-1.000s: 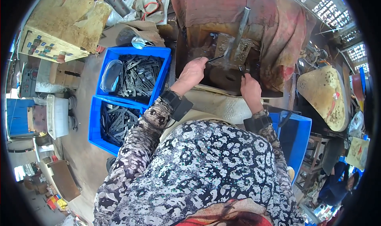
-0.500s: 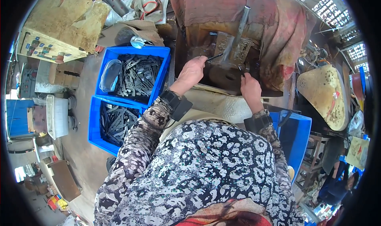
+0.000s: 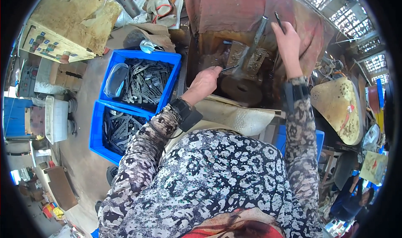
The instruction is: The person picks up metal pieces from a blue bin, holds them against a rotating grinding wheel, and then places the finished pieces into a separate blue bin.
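My left hand (image 3: 205, 83) is closed on a thin dark metal strip (image 3: 229, 68), whose tip points into a wet, brown-stained machine basin (image 3: 192, 58). A dark, round grinding wheel (image 3: 234, 95) with a hole in its middle lies just beyond the strip. Above the basin, a metal pipe (image 3: 260, 32) slants down to where water runs and splashes. My right hand (image 3: 289, 45) is raised at the basin's far right, in front of a reddish cloth (image 3: 303, 12). Its fingers pinch another slim dark strip (image 3: 278, 18), mostly hidden by the hand.
Two blue bins (image 3: 178, 77) at my left hold many dark metal strips (image 3: 144, 85); a clear plastic tub (image 3: 115, 80) sits in the farther one. A control box (image 3: 63, 49) stands far left. Another blue bin (image 3: 319, 144) is partly behind my right arm. A person (image 3: 349, 202) appears far right.
My right hand has risen up and away from the basin with its strip, toward the cloth. The left hand's strip has shifted slightly toward me and to the right.
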A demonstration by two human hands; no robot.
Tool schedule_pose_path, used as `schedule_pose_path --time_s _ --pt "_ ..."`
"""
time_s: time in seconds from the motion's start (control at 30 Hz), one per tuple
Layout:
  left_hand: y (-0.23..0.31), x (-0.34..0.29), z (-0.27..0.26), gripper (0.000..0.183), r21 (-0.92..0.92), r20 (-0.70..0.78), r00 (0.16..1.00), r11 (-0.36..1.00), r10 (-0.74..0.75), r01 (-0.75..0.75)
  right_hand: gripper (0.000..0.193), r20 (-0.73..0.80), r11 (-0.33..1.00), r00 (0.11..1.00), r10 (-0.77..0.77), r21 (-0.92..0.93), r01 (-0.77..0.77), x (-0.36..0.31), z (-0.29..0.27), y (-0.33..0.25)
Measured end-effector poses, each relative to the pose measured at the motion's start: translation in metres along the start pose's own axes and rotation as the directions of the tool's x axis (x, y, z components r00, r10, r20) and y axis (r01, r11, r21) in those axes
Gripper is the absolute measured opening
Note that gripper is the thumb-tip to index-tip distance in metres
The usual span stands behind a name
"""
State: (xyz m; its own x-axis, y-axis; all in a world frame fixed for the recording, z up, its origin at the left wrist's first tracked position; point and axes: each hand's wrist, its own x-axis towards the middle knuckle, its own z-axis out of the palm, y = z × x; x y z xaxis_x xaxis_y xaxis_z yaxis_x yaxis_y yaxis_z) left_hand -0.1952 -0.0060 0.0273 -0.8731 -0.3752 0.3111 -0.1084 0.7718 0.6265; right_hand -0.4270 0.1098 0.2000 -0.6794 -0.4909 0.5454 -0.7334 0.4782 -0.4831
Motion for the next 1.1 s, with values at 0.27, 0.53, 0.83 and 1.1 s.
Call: schedule_pose_path --time_s 0.27,0.53,0.83,1.1 --pt "0.011 -0.001 -0.003 0.027 -0.036 0.02 1.0 0.999 0.01 -0.009 0.044 0.076 0.977 0.997 -0.022 -0.211 0.038 0.027 0.027 -0.012" --pt "0.011 -0.004 -0.001 0.031 0.016 0.024 0.999 1.0 0.024 -0.024 0.038 0.11 0.918 0.987 -0.118 -0.366 0.15 0.024 0.03 -0.016" --pt "0.024 -0.004 -0.011 0.027 -0.025 0.074 0.996 0.999 -0.039 0.041 0.04 0.103 0.913 0.985 -0.142 -0.37 0.17 0.026 0.03 -0.012" --pt "0.024 -0.005 -0.012 0.032 -0.011 0.089 0.995 0.999 -0.047 0.048 0.041 0.118 0.919 0.983 -0.139 -0.354 0.173 0.028 0.031 -0.011"
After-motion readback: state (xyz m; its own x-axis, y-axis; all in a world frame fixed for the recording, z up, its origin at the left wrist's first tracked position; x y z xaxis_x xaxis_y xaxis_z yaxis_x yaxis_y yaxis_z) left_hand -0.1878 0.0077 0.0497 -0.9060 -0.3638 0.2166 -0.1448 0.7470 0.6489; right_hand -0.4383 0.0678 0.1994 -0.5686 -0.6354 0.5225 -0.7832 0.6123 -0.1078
